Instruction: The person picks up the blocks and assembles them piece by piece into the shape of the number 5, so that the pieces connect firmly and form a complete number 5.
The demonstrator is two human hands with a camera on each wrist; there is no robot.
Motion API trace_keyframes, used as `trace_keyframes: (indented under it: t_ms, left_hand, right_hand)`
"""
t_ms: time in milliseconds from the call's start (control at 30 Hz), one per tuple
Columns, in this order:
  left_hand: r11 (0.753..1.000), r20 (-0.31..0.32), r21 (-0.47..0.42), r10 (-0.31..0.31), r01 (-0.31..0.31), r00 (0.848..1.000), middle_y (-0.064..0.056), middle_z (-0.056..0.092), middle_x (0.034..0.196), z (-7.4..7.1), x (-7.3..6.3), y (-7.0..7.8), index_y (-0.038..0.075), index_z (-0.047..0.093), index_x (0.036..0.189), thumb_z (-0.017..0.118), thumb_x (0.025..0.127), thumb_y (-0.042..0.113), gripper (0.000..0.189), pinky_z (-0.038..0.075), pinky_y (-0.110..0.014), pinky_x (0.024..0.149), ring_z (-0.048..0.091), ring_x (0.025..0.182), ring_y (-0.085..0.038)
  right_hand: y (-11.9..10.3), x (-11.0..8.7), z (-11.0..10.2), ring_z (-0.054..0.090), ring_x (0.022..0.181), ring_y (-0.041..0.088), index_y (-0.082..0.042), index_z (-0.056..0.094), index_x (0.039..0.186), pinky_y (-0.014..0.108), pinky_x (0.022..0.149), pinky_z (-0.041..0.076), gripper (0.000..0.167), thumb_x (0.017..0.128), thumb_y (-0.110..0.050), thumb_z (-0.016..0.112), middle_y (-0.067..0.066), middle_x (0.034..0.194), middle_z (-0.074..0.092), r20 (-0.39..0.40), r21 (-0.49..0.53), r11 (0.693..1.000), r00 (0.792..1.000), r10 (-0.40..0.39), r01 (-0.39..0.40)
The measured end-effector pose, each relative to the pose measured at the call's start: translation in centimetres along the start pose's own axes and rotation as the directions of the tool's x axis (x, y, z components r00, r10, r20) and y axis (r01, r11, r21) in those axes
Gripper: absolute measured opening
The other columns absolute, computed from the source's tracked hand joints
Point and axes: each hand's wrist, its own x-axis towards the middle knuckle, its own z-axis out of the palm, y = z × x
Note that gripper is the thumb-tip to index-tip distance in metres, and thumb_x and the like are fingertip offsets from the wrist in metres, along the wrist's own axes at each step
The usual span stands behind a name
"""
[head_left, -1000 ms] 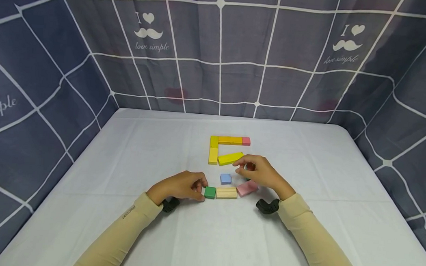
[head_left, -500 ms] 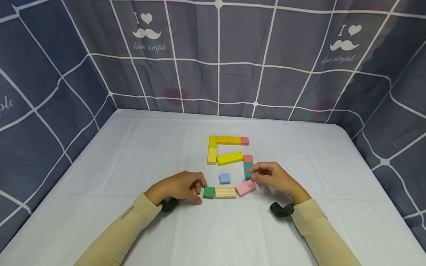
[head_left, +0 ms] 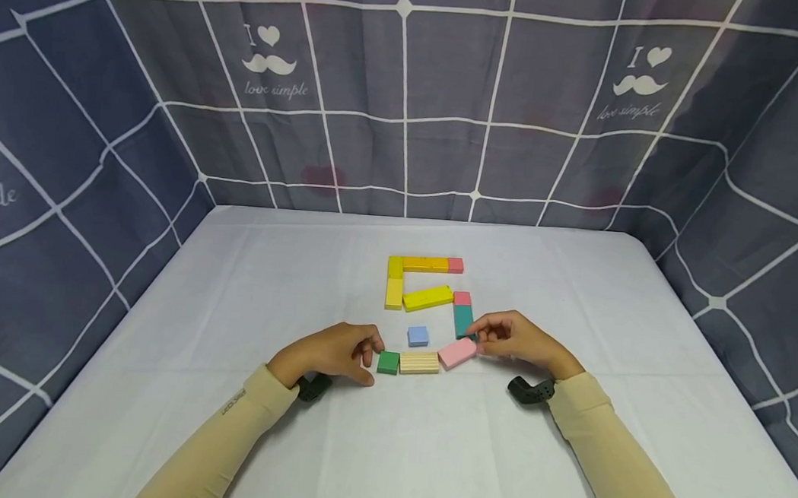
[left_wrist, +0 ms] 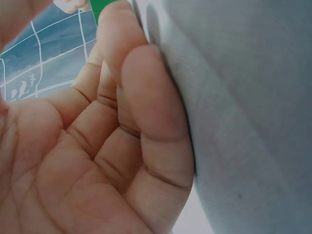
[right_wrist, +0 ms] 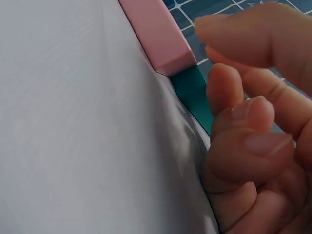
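Note:
In the head view, my left hand [head_left: 339, 352] rests on the cloth with loosely bent fingers, its index fingertip right at the green block [head_left: 388, 363]. The thumb stands apart from that block. My right hand [head_left: 520, 340] is low beside the teal block [head_left: 463, 321] and the tilted pink block [head_left: 457, 353]. Its fingertips are at the corner where these two blocks come together. The right wrist view shows the thumb and fingers [right_wrist: 239, 156] apart, with nothing pinched between them. A ribbed beige block [head_left: 419, 363] lies between the green and pink ones.
A small blue block [head_left: 417, 336] lies inside the loop of blocks. Beyond it are a slanted yellow block [head_left: 428, 298], an L of yellow blocks [head_left: 394, 283], and two small pink-red blocks [head_left: 456, 265]. White cloth [head_left: 291, 440] covers the table; a dark grid curtain [head_left: 350, 147] surrounds it.
My right hand has moved back from the slanted yellow block, right and toward me, to the pink block, uncovering the teal and small pink-red blocks. The left hand stays nearly still by the green block.

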Motion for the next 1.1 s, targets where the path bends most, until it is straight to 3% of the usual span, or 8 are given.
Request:
trace_keyframes:
  t_ms: [300,667,833,1100]
  left_hand:
    - [1.0,0.006,-0.002,0.003,-0.003,1.0,0.003,0.063,0.088,-0.1,0.0,-0.2,0.006,0.066,0.115,0.092,0.085,0.008,0.04,0.045,-0.023,0.068,0.051,0.07,-0.01]
    - [1.0,0.04,-0.024,0.006,-0.005,0.999,0.003,0.065,0.094,-0.9,-0.2,-0.4,0.006,0.067,0.125,0.091,0.089,0.021,0.046,0.05,-0.026,0.076,0.06,0.081,-0.013]
    - [0.999,-0.033,0.008,0.034,-0.034,0.999,0.004,0.067,0.099,-1.1,0.2,-0.6,0.004,0.07,0.131,0.083,0.097,0.024,0.041,0.051,-0.027,0.083,0.059,0.089,-0.013]
    - [0.996,-0.188,0.086,0.008,0.008,0.982,0.002,0.071,0.111,-1.1,1.9,0.4,0.011,0.076,0.127,0.081,0.099,0.023,0.031,0.051,-0.031,0.082,0.059,0.088,-0.013]
  right_hand:
    - [0.7,0.2,0.0,0.05,0.075,0.008,0.012,0.073,0.124,0.019,0.068,0.042,0.029,0.096,0.006,0.075,0.0,0.088,0.062,0.014,-0.033,0.999,1.0,-0.026,0.026]
    - [0.5,0.0,0.2,0.049,0.074,0.008,0.011,0.073,0.123,0.019,0.068,0.042,0.028,0.096,0.005,0.075,-0.001,0.087,0.061,0.011,-0.038,0.999,1.0,-0.017,0.017]
    - [0.5,0.0,0.2,0.049,0.074,0.007,0.011,0.073,0.123,0.019,0.068,0.041,0.027,0.096,0.005,0.074,0.0,0.087,0.06,0.012,-0.05,0.998,1.0,-0.026,0.026]
    - [0.2,0.1,0.3,0.05,0.075,0.007,0.012,0.073,0.122,0.019,0.068,0.043,0.027,0.096,0.006,0.075,0.0,0.088,0.061,0.016,-0.047,0.999,1.0,-0.026,0.027]
